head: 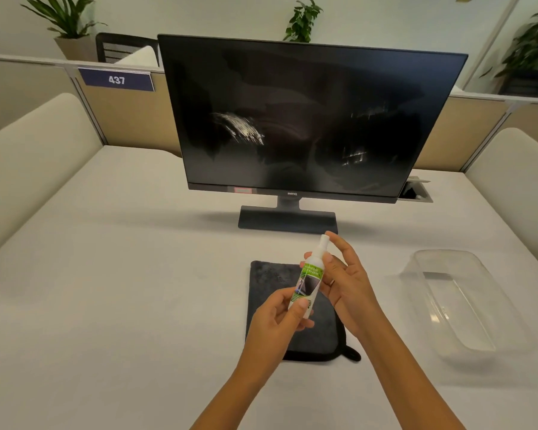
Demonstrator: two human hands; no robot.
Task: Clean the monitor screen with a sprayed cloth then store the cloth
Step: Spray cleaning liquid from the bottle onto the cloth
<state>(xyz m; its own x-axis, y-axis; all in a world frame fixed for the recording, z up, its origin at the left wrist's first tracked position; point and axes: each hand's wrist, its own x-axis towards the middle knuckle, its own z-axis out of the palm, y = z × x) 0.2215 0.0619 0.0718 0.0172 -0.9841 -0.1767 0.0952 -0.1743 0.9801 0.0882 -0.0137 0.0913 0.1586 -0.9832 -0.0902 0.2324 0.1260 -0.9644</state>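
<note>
A black monitor (308, 119) stands on the white desk (121, 274), its dark screen marked with whitish smears at left and right. A dark grey cloth (267, 280) lies flat on the desk in front of the monitor's base. Above the cloth I hold a small white spray bottle (308, 277) with a green label. My left hand (280, 318) pinches its lower end between thumb and fingers. My right hand (345, 283) grips its upper part, with a finger up beside the white nozzle.
A clear plastic container (466, 305) sits open on the desk to the right of the cloth. Cream padded dividers flank the desk on both sides. A cable hatch (416, 190) lies behind the monitor's right corner. Potted plants and a sign reading 437 stand beyond the partition.
</note>
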